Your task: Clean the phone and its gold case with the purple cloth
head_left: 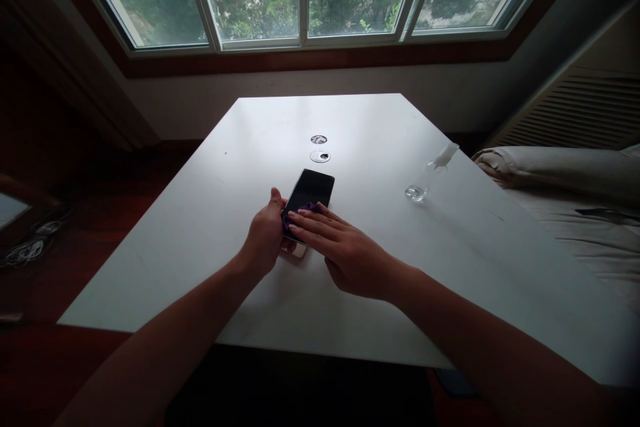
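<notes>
A smartphone (315, 188) with a dark screen is tilted over the middle of the white table. My left hand (267, 230) grips it along its left edge, thumb up and fingers partly hidden beneath. Bunched on the lower part of the screen is a purple cloth (311, 207). My right hand (350, 247) presses this cloth on the glass, its fingers stretched together over it. Below the phone's near end, a pale pinkish flat object (296, 251) shows in part; its kind is hidden.
A clear spray bottle (425, 181) stands to the right on the white table (200, 213). Two round inserts (320, 156) are set in the tabletop beyond the phone. Bedding (565, 193) lies at the right, cables (30, 247) on the floor at left, and a window (300, 43) behind.
</notes>
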Motion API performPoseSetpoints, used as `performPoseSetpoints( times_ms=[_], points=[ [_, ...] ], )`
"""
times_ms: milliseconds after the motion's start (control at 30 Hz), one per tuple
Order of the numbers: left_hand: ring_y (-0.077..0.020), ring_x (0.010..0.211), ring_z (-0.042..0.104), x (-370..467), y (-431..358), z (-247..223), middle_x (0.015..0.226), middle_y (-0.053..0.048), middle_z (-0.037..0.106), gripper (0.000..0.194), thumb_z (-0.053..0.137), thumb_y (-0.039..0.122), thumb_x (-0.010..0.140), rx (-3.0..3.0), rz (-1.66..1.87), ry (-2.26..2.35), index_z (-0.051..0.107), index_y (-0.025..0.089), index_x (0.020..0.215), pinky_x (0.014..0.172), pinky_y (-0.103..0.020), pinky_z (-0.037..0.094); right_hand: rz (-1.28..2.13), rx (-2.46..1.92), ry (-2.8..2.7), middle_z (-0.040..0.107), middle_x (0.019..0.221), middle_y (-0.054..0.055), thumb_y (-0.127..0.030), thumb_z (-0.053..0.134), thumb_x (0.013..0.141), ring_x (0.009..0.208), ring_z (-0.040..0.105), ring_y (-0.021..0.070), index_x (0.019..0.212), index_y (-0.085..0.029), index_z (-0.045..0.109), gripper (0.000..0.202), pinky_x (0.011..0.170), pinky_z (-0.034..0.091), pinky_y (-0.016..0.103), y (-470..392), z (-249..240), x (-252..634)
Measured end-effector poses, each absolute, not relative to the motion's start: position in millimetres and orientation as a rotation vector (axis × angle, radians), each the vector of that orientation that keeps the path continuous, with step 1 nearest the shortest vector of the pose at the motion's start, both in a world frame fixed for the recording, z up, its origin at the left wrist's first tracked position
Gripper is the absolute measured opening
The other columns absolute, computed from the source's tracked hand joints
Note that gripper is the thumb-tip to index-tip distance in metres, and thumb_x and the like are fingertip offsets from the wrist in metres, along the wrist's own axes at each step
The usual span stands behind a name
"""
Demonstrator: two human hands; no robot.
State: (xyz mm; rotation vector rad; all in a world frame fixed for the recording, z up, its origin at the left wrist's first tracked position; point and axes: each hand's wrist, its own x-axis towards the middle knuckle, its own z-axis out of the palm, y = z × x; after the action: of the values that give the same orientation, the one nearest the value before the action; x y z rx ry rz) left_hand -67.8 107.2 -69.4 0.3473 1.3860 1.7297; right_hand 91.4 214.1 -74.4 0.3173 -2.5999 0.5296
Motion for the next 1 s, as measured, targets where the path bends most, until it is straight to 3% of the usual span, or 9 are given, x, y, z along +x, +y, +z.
performPoseSetpoints(
  times_ms=[300, 533, 700, 1000],
  points=[
    [-0.0107, 0.033, 0.04, -69, 112, -67, 0.051, 0.004, 0.047, 0.051, 0.045, 0.068, 0.095, 0.326, 1.633, 1.382, 0.053, 0.02, 0.084, 0.032, -0.023, 0.037, 0.64, 0.359, -2.503, 0.053, 0.154, 0.007, 0.008, 0.039, 0.083, 0.148, 0.043, 0.0184, 0.153, -0.025, 0.044, 0.077, 0.126, 0.032, 0.051, 226, -75, 90],
    [-0.0107, 0.031, 0.038, -66, 111, -66, 0.048, 0.004, 0.048, 0.055, 0.049, 0.074, 0.09, 0.423, 1.571, 1.495, 0.053, 0.02, 0.081, 0.03, -0.023, 0.034, 0.618, 0.01, -2.505, 0.048, 0.158, 0.008, 0.01, 0.035, 0.079, 0.15, 0.039, 0.0228, 0.155, -0.024, 0.043, 0.083, 0.125, 0.034, 0.054, 259, -85, 87],
    [-0.0121, 0.031, 0.04, -64, 108, -62, 0.045, 0.003, 0.048, 0.059, 0.047, 0.078, 0.088, 0.487, 1.525, 1.531, 0.054, 0.02, 0.08, 0.03, -0.023, 0.034, 0.549, -0.141, -2.517, 0.039, 0.164, 0.006, 0.009, 0.038, 0.079, 0.154, 0.032, 0.0251, 0.159, -0.026, 0.035, 0.087, 0.127, 0.028, 0.056, 267, -89, 88],
    [-0.0143, 0.036, 0.049, -67, 106, -62, 0.052, 0.001, 0.054, 0.061, 0.053, 0.08, 0.083, 0.481, 1.615, 1.495, 0.056, 0.02, 0.082, 0.032, -0.024, 0.037, 0.536, 0.068, -2.543, 0.033, 0.166, 0.011, 0.008, 0.039, 0.081, 0.157, 0.022, 0.0264, 0.163, -0.022, 0.021, 0.09, 0.127, 0.022, 0.062, 224, -84, 84]
  ],
)
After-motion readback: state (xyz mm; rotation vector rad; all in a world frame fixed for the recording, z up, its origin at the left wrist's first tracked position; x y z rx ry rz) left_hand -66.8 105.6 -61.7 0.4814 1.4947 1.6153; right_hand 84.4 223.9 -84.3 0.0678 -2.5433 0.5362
